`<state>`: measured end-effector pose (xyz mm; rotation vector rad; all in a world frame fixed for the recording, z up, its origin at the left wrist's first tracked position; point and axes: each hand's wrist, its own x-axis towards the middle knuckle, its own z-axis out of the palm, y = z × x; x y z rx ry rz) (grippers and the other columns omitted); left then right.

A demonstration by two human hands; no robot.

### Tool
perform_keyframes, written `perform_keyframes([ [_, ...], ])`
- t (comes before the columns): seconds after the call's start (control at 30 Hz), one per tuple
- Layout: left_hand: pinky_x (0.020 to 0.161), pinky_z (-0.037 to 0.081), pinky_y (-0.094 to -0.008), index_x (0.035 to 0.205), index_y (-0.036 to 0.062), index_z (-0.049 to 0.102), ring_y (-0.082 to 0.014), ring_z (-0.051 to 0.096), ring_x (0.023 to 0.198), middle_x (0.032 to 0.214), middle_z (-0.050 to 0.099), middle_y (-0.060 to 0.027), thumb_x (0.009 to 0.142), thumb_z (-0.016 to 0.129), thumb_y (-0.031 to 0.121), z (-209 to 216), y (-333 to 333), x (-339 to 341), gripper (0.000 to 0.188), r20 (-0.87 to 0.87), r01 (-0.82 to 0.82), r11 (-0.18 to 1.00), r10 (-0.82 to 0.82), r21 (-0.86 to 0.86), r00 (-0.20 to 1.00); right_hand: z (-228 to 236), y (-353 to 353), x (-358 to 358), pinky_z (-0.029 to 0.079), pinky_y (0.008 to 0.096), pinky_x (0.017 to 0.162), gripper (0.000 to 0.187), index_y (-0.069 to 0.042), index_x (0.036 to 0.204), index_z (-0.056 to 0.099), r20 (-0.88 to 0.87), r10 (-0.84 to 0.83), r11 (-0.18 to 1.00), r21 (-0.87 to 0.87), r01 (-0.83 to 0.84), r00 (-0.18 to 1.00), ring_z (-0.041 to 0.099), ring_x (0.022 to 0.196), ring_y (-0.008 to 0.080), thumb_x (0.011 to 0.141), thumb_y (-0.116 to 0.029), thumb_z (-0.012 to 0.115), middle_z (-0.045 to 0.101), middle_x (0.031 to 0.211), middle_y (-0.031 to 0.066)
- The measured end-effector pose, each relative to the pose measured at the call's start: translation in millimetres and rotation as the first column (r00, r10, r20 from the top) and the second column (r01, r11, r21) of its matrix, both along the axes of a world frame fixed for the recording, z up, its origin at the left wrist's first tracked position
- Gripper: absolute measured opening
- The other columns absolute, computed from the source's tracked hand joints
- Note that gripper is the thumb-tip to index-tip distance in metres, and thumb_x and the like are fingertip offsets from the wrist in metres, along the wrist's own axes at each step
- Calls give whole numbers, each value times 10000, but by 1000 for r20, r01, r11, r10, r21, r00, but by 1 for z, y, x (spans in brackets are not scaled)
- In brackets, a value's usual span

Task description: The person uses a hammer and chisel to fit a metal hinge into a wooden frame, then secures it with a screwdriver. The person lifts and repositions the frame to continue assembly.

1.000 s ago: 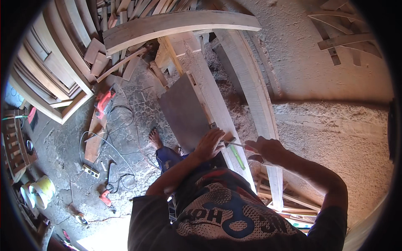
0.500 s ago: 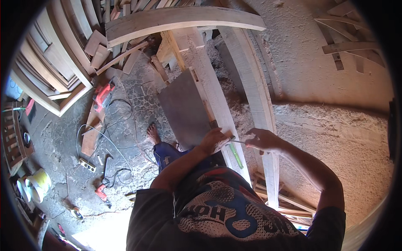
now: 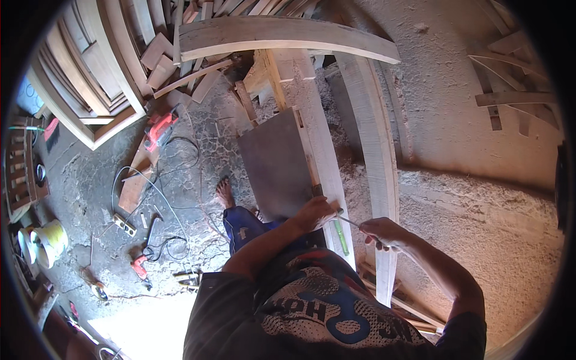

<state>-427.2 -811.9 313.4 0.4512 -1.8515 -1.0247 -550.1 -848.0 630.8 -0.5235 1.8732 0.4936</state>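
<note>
My left hand (image 3: 318, 213) is closed near the lower right corner of a flat dark board (image 3: 279, 165), beside a narrow wooden strip (image 3: 309, 153). What its fingers grip is hidden. My right hand (image 3: 387, 234) is closed round the end of a thin metal-shafted tool (image 3: 350, 221). The tool's far end reaches close to my left fingers; its kind is unclear. Just below lies a slim green object (image 3: 341, 239) on a long pale plank (image 3: 330, 174), which runs along the board's right side.
A curved beam (image 3: 288, 31) crosses the far end, with another curved plank (image 3: 381, 156) at the right. On the floor to the left are a red power tool (image 3: 161, 129), a red drill (image 3: 139, 267), a power strip (image 3: 125, 225), cables and a white bucket (image 3: 50, 243).
The view has shifted, so the surroundings sit lower and mostly farther right. My right hand has turned and moved lower, and the metal shaft slants more. My left hand stays by the board's corner.
</note>
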Motion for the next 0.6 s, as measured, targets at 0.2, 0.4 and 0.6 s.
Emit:
perform_keyframes([
  [0.2, 1161, 366, -403, 1161, 87, 688, -193, 644, 1067, 1089, 681, -69, 860, 701, 96, -20, 4, -11, 301, -189, -99, 995, 99, 8, 977, 16, 6, 13, 542, 366, 525, 293, -84, 1231, 625, -327, 942, -133, -163, -978, -73, 672, 637, 206, 956, -184, 607, 632, 827, 97],
  [0.4, 1153, 379, -411, 1163, 88, 683, -184, 618, 1163, 1138, 684, -77, 882, 678, 58, -33, 12, -18, 283, -373, 343, 801, -163, 490, 913, -11, -28, -44, 337, 233, 350, 252, -146, 1110, 774, -24, -192, 976, 100, 194, 981, 483, 434, 80, 1008, -329, 635, 707, 742, 78],
  [0.6, 1158, 368, -411, 1151, 95, 678, -176, 622, 1156, 1114, 686, -51, 867, 676, 75, -13, 2, -5, 284, -32, 28, 999, -27, 25, 999, -8, 9, -22, 452, 307, 412, 296, -142, 1198, 677, -330, 879, 169, -460, -872, 344, 576, 461, 147, 955, -310, 692, 678, 775, 110],
])
